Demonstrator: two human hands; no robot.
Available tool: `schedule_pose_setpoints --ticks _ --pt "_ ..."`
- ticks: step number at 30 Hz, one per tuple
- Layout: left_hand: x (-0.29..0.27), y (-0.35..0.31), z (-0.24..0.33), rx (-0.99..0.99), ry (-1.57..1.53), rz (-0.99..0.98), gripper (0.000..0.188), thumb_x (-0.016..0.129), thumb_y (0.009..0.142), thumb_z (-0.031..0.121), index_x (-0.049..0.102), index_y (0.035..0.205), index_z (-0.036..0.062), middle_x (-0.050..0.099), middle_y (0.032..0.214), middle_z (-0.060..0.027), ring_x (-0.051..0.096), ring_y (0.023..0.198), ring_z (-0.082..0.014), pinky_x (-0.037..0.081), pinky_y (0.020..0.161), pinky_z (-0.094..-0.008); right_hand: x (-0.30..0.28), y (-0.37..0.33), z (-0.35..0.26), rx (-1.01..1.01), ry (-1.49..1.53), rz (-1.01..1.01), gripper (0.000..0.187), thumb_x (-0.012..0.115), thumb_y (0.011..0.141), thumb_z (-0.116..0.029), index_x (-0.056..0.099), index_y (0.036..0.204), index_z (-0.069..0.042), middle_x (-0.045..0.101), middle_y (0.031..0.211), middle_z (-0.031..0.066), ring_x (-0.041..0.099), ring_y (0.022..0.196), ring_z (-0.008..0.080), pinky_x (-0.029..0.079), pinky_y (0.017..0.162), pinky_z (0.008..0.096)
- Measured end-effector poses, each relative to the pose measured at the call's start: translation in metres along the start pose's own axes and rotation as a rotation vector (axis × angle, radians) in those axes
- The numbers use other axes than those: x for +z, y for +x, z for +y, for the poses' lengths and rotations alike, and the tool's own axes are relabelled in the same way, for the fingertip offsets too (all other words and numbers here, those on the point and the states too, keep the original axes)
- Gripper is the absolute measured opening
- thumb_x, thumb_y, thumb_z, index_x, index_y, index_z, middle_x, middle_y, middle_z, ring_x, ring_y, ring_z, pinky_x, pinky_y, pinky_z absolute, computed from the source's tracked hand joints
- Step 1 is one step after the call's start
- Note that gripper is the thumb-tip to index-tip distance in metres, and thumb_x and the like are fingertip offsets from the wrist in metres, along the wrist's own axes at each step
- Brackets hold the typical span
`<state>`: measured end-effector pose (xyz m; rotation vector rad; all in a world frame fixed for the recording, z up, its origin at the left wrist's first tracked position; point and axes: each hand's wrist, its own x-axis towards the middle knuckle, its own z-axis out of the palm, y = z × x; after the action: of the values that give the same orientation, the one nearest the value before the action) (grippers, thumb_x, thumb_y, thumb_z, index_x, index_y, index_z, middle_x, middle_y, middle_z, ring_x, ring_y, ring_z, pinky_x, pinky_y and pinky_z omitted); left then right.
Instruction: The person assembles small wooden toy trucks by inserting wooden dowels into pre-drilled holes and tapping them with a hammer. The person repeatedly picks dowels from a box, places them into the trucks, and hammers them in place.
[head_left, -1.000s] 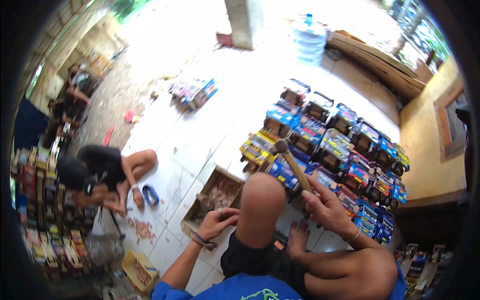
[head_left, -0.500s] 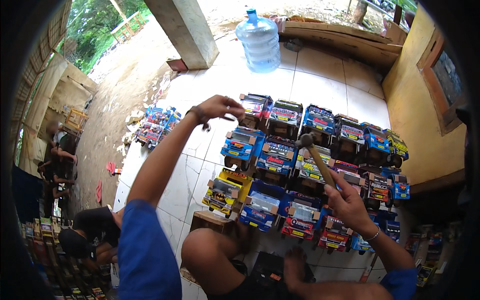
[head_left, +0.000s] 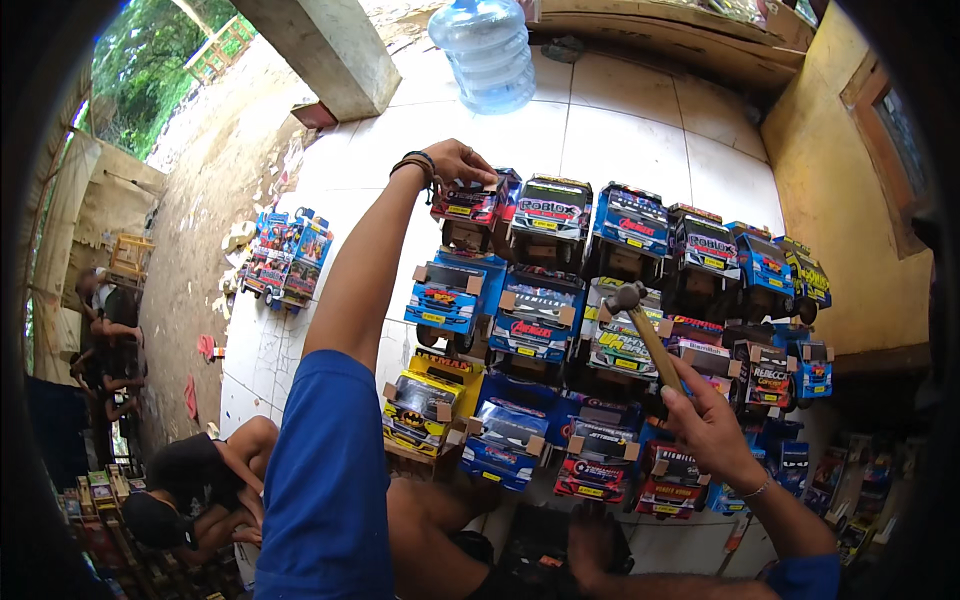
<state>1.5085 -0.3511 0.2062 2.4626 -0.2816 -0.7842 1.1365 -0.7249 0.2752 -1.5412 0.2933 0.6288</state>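
White tiled floor under your rows of toy trucks; blue water bottle standing beyond them; red-and-black truck at the back row's left end; your left hand at its top, fingers partly hidden, grip cannot be told; your right hand wrapped round the wooden-handled hammer, head up, over the trucks.

At the top, a translucent blue plastic water jug upright on glossy white floor tiles. Left of it, a grey concrete pillar with a small dark-red block beside its foot. To the right, a yellow plastered wall with a brown wooden window frame. Beyond the tiles, brown bare ground, crumpled pink cloth and green trees. Lower left, a seated co-worker in dark clothes and a black cap, bent forward.
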Motion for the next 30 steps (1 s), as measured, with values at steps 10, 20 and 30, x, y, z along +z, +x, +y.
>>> schedule_pose_setpoints --ticks 10,20,30 --pt "-0.001 0.001 0.004 -0.007 -0.036 -0.019 0.043 0.082 0.081 0.046 0.077 0.115 0.0204 0.075 0.1 -0.001 0.064 0.08 -0.0113 0.05 0.076 -0.0327 0.01 0.011 -0.009 -0.017 -0.06 -0.078 0.052 0.055 0.105 -0.023 0.04 0.153 -0.008 0.045 0.079 -0.0074 0.041 0.068 0.0022 0.037 0.058 0.0201" --pt "0.002 0.003 0.0 -0.001 -0.007 0.011 0.047 0.08 0.08 0.051 0.077 0.116 0.0214 0.075 0.105 -0.0019 0.065 0.087 -0.0142 0.051 0.081 -0.0345 0.013 0.02 -0.01 0.01 -0.056 -0.1 0.054 0.055 0.105 -0.025 0.039 0.153 -0.008 0.046 0.077 -0.0068 0.042 0.066 0.003 0.037 0.056 0.0209" --pt "0.008 0.004 -0.007 0.04 -0.059 -0.006 0.046 0.079 0.083 0.046 0.076 0.118 0.0159 0.075 0.108 -0.0062 0.068 0.098 -0.0188 0.052 0.092 -0.0351 0.013 0.052 -0.024 -0.115 -0.221 -0.096 0.052 0.054 0.105 -0.025 0.041 0.152 -0.006 0.053 0.076 -0.0036 0.046 0.064 0.0045 0.04 0.055 0.0236"
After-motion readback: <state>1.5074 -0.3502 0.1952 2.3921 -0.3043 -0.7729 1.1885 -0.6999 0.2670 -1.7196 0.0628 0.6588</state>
